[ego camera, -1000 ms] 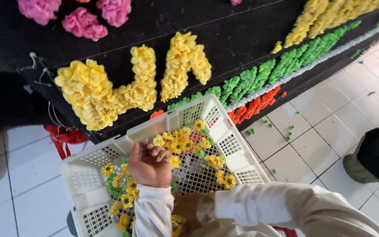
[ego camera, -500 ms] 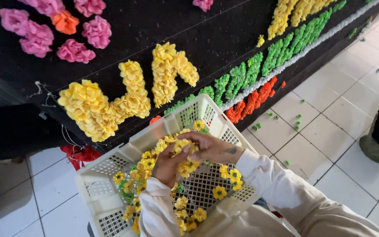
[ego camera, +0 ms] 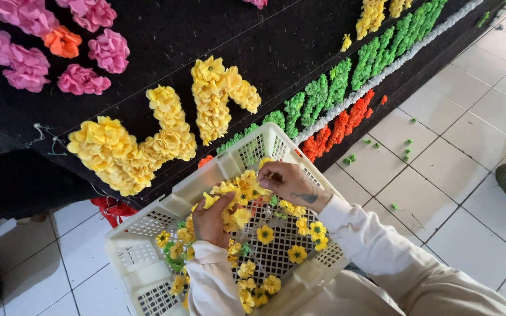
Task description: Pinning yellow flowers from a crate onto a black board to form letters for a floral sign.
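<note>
A white lattice basket [ego camera: 147,225] sits on my lap, with several small yellow paper flowers [ego camera: 265,234] loose on its bottom. My left hand [ego camera: 209,219] is inside the basket, fingers curled round a clump of yellow flowers [ego camera: 238,217]. My right hand [ego camera: 291,184] reaches in from the right, fingertips pinching at the same clump near the basket's far wall. Both arms wear pale long sleeves.
A black board [ego camera: 165,41] stands in front, with yellow flower letters [ego camera: 165,129], pink flowers [ego camera: 83,79], and green, white and red flower bands [ego camera: 346,82]. White tiled floor [ego camera: 440,175] with green scraps lies to the right. Red material [ego camera: 112,209] lies under the board.
My right hand has come into the basket and met the left at the flower clump. The view has shifted so the board appears further right and larger.
</note>
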